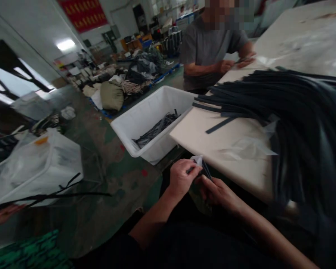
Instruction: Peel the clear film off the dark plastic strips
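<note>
My left hand (182,177) is closed in a pinch on a small white piece with a dark strip (201,164), held just below the near edge of the pale table (212,138). My right hand (217,192) sits right beside it, fingers curled against the same dark strip from below. A big heap of dark flat strips (296,112) covers the right half of the table. One loose strip (220,125) lies apart on the bare tabletop. A crumpled clear plastic bag (246,147) lies near the table's front edge.
A white plastic bin (145,119) with several dark strips inside stands on the green floor left of the table. A person in a grey shirt (210,48) works at the table's far end. Clear bags (36,164) and strips sit at left. Goods pile up behind.
</note>
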### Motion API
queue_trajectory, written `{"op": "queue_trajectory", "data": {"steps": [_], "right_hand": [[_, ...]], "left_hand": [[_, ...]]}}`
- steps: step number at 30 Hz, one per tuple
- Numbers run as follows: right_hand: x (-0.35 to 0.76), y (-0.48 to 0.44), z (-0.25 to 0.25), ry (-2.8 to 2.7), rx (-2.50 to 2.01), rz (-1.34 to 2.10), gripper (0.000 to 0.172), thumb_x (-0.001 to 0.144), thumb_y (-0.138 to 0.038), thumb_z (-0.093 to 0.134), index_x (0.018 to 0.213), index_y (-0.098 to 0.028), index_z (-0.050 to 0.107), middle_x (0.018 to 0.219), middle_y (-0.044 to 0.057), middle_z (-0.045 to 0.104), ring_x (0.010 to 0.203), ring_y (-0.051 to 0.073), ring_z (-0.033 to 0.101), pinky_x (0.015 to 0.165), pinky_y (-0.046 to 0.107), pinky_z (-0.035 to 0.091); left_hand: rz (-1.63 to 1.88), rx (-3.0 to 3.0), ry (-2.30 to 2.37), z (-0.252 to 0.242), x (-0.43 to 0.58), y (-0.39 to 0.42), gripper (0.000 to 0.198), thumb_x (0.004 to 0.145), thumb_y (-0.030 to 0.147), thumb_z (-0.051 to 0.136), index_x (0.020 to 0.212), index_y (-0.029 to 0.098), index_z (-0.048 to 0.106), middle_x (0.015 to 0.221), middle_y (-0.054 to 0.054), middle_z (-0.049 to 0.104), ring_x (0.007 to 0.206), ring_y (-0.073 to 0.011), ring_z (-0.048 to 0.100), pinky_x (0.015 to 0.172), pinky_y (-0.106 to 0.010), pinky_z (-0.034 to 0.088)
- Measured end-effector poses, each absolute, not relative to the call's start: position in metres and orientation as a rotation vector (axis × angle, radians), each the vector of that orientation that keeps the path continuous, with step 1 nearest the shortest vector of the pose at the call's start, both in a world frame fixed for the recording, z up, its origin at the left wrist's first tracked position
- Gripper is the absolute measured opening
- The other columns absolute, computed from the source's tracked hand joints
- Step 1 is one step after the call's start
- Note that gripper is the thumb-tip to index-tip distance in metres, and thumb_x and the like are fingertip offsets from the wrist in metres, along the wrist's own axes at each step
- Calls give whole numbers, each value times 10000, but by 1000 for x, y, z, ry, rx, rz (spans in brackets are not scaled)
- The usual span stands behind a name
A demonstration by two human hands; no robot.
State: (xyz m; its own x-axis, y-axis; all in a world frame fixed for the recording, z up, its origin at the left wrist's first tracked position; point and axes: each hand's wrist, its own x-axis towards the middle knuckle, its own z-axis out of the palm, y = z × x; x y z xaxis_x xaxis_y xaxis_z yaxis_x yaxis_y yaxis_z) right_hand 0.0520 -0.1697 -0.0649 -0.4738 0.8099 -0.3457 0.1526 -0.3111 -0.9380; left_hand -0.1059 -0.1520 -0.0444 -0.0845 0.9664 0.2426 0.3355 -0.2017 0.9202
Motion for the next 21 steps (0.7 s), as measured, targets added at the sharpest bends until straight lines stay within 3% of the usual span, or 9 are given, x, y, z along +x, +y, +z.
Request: {"op": "queue_trajectory", "data": {"steps": [4,7,10,15,21], "right_hand": [[54,-173,-65,-1418,-1178,1829,606,862,-721,449,1005,-147,578,734,40,649,423,95,465,433,246,373],[58,-179,-61,-1425,-1233,1790,524,864,-660,489,961,-152,573,717,32,651,471,118,559,444,230,397],[64,-181,-57,-1464,-1298,1742,408,901,-561,479,871,-164,566,619,-1,615,485,119,581,468,217,425],[68,-186,-52,-1591,-1363,1683,289,951,-413,440,859,-172,570,609,-15,622,485,105,584,474,194,435],[64,-187,-44,-1837,-1434,1507,242,963,-316,423,819,-183,566,643,-8,654,521,102,608,489,185,400]], "left_hand": [[1361,1055,1354,-47,-111,-146,113,662,263,817,639,204,724,647,-20,663,632,-161,557,677,-281,457],[1406,627,1213,-50,-115,-143,223,596,286,863,612,167,675,579,14,628,559,-112,541,602,-231,449],[1396,423,1146,-55,-122,-134,251,649,320,842,686,170,643,675,7,680,591,-112,615,616,-229,500],[1364,207,1138,-55,-124,-128,139,792,226,748,766,167,626,735,-20,720,640,-125,686,621,-222,546],[1427,146,1116,-56,-120,-131,102,806,179,735,768,156,643,719,-26,730,642,-132,701,640,-222,558]]}}
